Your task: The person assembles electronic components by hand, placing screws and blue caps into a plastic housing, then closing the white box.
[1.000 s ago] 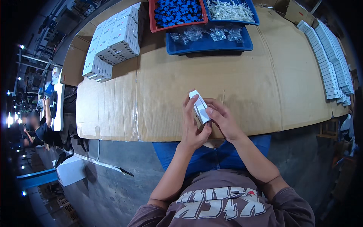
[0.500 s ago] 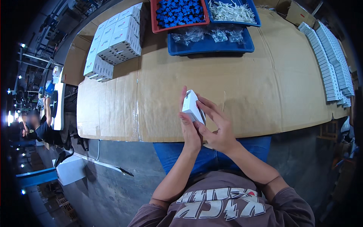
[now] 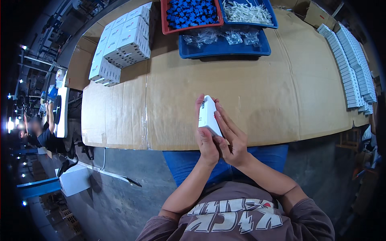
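A small white cardboard box point(image 3: 209, 115) with dark and red print is held between both hands above the near part of the table. My left hand point(image 3: 207, 146) grips it from the left, with the thumb near its lower end and fingers behind it. My right hand point(image 3: 234, 142) presses along the box's right side, fingers stretched over the upper face and thumb by the lower end. The box is tilted, its far end pointing away from me. Its underside and right edge are hidden by the hands.
Brown cardboard covers the table point(image 3: 177, 104). Stacked white boxes point(image 3: 124, 40) stand at the back left, and rows of similar boxes point(image 3: 350, 64) at the right. At the back are a red bin point(image 3: 164, 20) of blue parts, a blue bin point(image 3: 275, 17) of white pieces and a blue tray point(image 3: 225, 53) with plastic bags.
The box has turned slightly in my hands and shifted a little right, showing more of its printed side. The right fingers now lie flatter along it, and its lower end looks closed.
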`<state>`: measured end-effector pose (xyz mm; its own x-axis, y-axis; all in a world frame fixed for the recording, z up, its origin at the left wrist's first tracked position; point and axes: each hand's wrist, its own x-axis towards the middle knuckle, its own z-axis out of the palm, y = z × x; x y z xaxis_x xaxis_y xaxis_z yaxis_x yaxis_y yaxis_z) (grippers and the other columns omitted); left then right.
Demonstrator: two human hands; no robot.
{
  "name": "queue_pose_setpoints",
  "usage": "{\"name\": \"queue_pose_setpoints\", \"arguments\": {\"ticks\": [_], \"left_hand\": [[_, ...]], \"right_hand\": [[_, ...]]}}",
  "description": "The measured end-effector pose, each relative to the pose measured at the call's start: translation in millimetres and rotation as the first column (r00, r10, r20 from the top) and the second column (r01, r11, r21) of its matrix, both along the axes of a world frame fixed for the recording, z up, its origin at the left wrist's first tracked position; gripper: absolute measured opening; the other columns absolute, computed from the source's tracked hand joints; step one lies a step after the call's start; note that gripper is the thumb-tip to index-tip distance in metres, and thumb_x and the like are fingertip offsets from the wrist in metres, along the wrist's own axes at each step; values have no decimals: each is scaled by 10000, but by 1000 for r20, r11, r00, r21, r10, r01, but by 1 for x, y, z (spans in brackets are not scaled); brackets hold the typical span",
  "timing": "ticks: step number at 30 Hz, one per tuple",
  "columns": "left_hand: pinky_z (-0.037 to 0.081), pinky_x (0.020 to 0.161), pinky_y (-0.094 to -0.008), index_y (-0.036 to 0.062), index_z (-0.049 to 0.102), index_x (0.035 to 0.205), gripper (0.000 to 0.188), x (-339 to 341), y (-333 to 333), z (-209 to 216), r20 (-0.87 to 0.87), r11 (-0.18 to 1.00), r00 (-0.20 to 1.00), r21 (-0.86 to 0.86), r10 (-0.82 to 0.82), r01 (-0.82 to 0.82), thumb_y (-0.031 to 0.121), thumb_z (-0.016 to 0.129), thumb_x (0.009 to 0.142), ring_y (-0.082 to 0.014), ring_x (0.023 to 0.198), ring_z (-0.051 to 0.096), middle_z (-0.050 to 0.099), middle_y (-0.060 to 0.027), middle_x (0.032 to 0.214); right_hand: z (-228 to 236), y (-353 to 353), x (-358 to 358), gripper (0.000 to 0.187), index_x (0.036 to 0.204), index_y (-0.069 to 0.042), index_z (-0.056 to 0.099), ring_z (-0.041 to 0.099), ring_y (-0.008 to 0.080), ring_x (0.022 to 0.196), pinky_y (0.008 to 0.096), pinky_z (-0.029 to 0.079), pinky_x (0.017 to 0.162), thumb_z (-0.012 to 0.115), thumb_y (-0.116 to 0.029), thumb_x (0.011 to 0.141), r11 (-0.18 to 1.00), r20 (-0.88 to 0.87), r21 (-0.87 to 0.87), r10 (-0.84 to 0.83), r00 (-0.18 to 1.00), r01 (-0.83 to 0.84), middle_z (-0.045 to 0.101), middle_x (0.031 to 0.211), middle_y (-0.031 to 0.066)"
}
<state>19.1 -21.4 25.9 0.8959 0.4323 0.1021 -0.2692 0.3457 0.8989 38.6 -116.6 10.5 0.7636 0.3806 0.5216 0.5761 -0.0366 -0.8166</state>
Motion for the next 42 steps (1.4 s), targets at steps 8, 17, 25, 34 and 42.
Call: {"name": "queue_pose_setpoints", "arguments": {"ticks": [8,17,25,34,42], "left_hand": [[315,1224,-420,40,219,1612,1122,-6,-1,-4,2,999,1000,-34,-30,30,867,474,898,-275,1427,446,494,-153,1466],[365,1186,-464,33,230,1626,1079,-17,11,3,71,998,997,49,43,-47,846,411,940,-319,1413,471,447,-222,1535],[453,1082,-428,-48,229,1616,1129,-26,10,3,142,967,972,200,-188,158,817,465,931,-319,1304,555,498,-274,1450],[471,1060,-432,-123,334,1562,1033,-23,17,-15,91,907,985,411,-146,97,661,538,921,-340,1306,548,507,-306,1444],[370,1149,-522,-95,337,1542,899,-16,28,-31,0,651,994,755,-113,74,570,528,968,-448,1395,429,457,-290,1502]], "right_hand": [[4,-6,-4,534,1448,102,550,486,479,1430,476,472,1123,514,-294,1092,1000,-29,-9,18,999,-18,451,1562,334],[-3,5,8,418,1393,24,611,571,256,1319,394,418,1145,518,-279,1121,944,-447,330,144,883,13,622,1394,159],[-26,-32,17,464,1303,-90,627,642,115,1068,322,508,953,642,-465,1030,684,-678,727,729,94,-64,683,1146,5],[-39,-20,21,435,1326,-83,613,673,119,1020,335,549,887,623,-425,1058,819,-793,574,558,244,-4,691,1137,10],[-1,-9,0,467,1455,-47,539,608,110,1125,300,517,944,592,-338,1093,924,-868,372,316,383,82,655,1245,55]]}}
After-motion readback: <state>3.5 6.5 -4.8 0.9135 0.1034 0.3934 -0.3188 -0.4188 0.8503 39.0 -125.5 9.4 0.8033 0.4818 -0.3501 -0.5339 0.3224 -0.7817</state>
